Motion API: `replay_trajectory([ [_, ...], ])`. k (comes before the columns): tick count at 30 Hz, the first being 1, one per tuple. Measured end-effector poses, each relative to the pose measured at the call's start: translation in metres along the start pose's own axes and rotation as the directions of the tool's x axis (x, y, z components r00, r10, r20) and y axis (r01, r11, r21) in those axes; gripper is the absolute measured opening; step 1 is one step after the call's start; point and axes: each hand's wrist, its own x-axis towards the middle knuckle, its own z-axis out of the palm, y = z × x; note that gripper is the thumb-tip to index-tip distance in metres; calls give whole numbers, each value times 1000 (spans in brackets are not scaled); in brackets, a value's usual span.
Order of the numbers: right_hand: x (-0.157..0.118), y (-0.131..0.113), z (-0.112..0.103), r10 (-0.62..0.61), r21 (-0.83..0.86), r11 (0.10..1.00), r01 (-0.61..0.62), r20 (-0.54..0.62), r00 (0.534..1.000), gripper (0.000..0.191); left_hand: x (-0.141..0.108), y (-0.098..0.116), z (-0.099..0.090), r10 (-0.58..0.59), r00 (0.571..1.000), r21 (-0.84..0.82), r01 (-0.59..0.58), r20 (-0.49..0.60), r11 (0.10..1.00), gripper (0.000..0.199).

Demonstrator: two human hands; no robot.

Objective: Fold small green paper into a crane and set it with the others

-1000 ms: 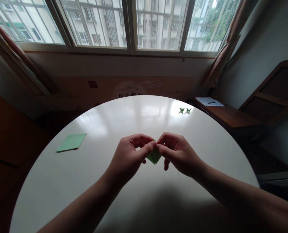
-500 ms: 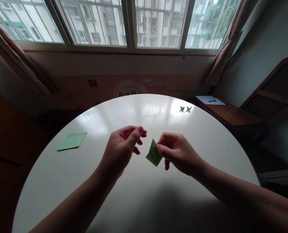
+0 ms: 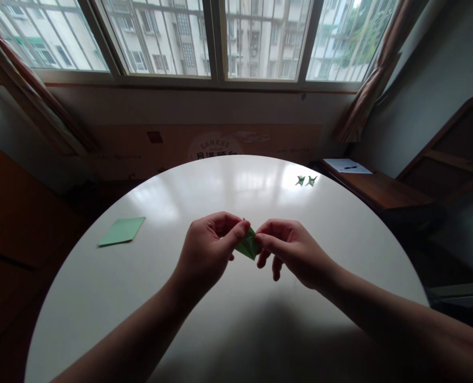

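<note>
A small piece of folded green origami paper is held above the table, its lower point angled down. My left hand pinches its upper left side between thumb and fingers. On the other side, the thumb and forefinger of my right hand grip its right edge, with the remaining fingers curled loosely below. Parts of the paper are covered by both sets of fingertips. Two small folded green paper cranes stand side by side at the far right of the table. A stack of light green paper squares lies at the left.
The round white table fills the foreground. Beyond its right edge is a wooden chair or bench bearing a white sheet with a pen on it. A barred window with curtains is behind.
My left hand has moved right and closed on the green paper, which my right hand alone held before. The paper has tilted and shifted slightly left and up.
</note>
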Motion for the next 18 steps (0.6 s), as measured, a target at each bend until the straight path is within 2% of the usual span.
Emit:
replay_trajectory([
  [2,1,0,1,-4,9,1000,4,-15,1000,17,0,0,0,4,1000,10,-4,3,1000,24],
  [4,1,-1,2,-19,4,1000,19,-31,999,16,0,-1,0,-21,999,15,20,50,1000,25],
  [8,0,-2,3,-42,-49,998,41,-25,999,14,1,-5,-1,-77,964,82,58,253,995,28],
  [11,-1,-1,2,-41,-74,996,40,-5,999,11,1,-9,-1,-38,932,86,7,359,996,33],
  [13,-1,0,2,-24,-60,998,26,27,999,12,2,-11,0,14,932,49,-34,362,998,37],
  [18,0,0,3,34,5,999,-35,79,996,19,1,-11,3,91,969,19,-98,230,995,39],
])
